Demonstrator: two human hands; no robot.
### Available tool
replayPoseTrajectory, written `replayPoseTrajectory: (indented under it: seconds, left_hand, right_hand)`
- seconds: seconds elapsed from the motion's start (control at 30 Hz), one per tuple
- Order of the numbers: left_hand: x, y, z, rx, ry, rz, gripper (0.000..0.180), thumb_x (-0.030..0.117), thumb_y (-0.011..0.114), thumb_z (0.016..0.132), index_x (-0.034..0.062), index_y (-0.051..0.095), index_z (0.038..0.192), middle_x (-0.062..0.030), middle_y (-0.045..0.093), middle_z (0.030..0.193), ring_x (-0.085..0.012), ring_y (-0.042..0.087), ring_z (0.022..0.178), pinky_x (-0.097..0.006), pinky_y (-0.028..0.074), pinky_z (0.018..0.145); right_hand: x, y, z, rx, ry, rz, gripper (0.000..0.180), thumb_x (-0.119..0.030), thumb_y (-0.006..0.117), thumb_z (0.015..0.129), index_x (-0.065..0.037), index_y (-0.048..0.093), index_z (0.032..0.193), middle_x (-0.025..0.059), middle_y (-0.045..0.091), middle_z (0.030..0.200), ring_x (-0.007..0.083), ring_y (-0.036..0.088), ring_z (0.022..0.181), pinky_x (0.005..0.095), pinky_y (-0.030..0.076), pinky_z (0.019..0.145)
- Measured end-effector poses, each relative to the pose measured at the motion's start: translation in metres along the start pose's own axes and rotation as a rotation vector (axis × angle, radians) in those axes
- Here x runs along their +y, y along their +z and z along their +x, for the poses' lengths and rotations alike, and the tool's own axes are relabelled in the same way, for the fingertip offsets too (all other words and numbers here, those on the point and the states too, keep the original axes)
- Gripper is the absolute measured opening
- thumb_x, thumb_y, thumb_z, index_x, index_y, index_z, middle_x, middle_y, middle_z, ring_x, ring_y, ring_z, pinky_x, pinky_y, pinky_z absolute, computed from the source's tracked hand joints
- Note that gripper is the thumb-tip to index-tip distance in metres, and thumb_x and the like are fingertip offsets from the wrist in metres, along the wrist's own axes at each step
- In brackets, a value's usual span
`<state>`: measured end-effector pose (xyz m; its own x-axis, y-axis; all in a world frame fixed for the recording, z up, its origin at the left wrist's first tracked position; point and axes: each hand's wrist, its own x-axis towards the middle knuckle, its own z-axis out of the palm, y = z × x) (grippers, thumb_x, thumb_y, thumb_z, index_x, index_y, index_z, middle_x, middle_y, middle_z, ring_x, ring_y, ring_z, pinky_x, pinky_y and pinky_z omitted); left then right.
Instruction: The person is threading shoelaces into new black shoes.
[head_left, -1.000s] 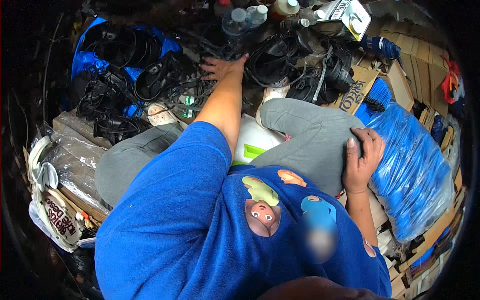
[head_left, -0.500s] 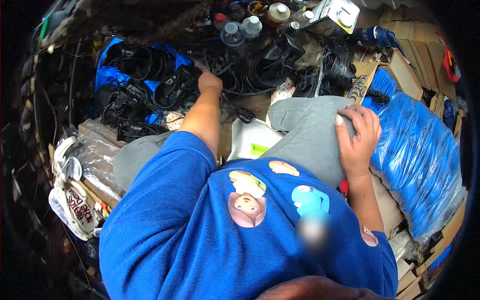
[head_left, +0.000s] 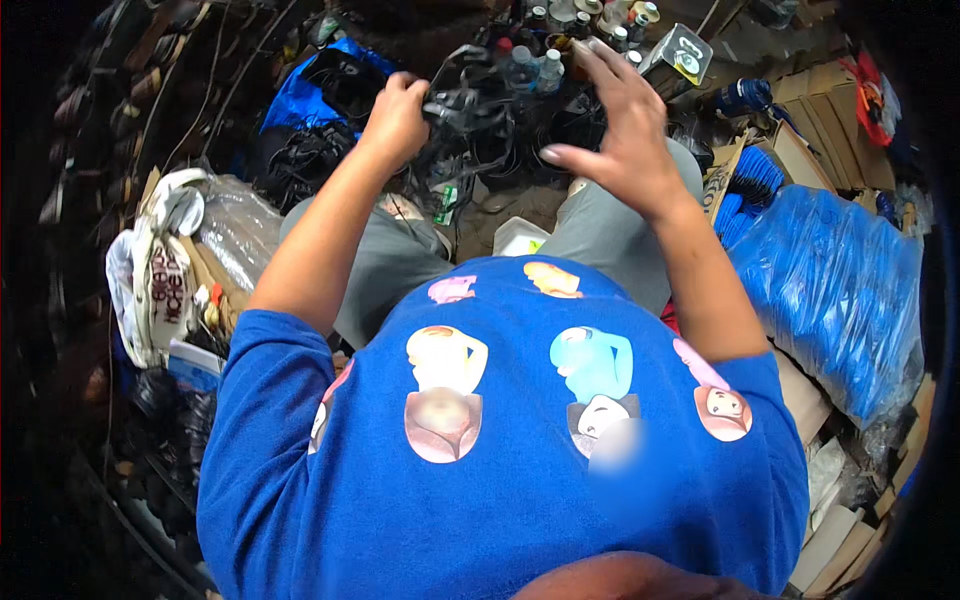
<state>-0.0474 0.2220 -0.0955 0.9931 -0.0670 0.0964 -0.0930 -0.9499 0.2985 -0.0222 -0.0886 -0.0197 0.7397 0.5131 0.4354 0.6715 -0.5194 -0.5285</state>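
Note:
My left hand is closed around a tangled bundle of black cables, raised in front of my knees. Plugs or connectors seem to dangle from it, though motion blurs them. A small green and white label shows below the bundle. My right hand is lifted over my right knee, fingers stretched and thumb spread wide, holding nothing. Beyond the left hand, more black cables lie heaped on and around a blue plastic sheet.
Several capped bottles and a white tin stand at the back. To the right are a large blue plastic-wrapped bundle and flattened cardboard. A white bag is at left; a white tray lies between my legs.
My left hand has come up from the pile with a bundle of cables. My right hand has left my knee and moved forward, fingers spreading. The view has shifted.

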Motion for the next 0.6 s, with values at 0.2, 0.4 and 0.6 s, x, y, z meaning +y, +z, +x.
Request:
replayPoseTrajectory:
  seconds: [0.2, 0.4, 0.6]
  left_hand:
    - [0.021, -0.046, 0.001, -0.182, -0.102, 0.020, 0.041, -0.001, 0.063, 0.064, 0.0036, 0.062, 0.104, -0.0188, 0.063, 0.099, -0.0372, 0.060, 0.096, -0.042, 0.049, 0.084]
    - [0.035, -0.117, 0.005, -0.406, 0.002, 0.166, 0.040, 0.005, 0.071, 0.057, 0.0043, 0.063, 0.096, -0.0170, 0.066, 0.091, -0.0338, 0.064, 0.090, -0.040, 0.051, 0.077]
    - [0.083, -0.210, 0.015, -0.331, -0.027, 0.013, 0.044, 0.015, 0.074, 0.072, 0.0031, 0.060, 0.112, -0.0125, 0.068, 0.100, -0.0273, 0.063, 0.093, -0.037, 0.049, 0.080]
  right_hand:
    - [-0.036, 0.031, 0.043, -0.085, -0.089, -0.015, 0.101, -0.042, 0.080, 0.067, -0.008, 0.026, 0.145, 0.0243, 0.039, 0.136, 0.0349, 0.041, 0.125, 0.0463, 0.034, 0.103]
    - [-0.044, 0.027, 0.059, -0.305, 0.004, 0.163, 0.117, -0.046, 0.084, 0.059, -0.008, 0.018, 0.148, 0.0246, 0.027, 0.147, 0.0380, 0.028, 0.136, 0.0426, 0.023, 0.113]
    - [-0.064, 0.029, 0.085, -0.450, 0.028, 0.787, 0.116, -0.035, 0.085, 0.061, -0.005, 0.014, 0.148, 0.0199, 0.028, 0.147, 0.0296, 0.027, 0.137, 0.0388, 0.024, 0.112]
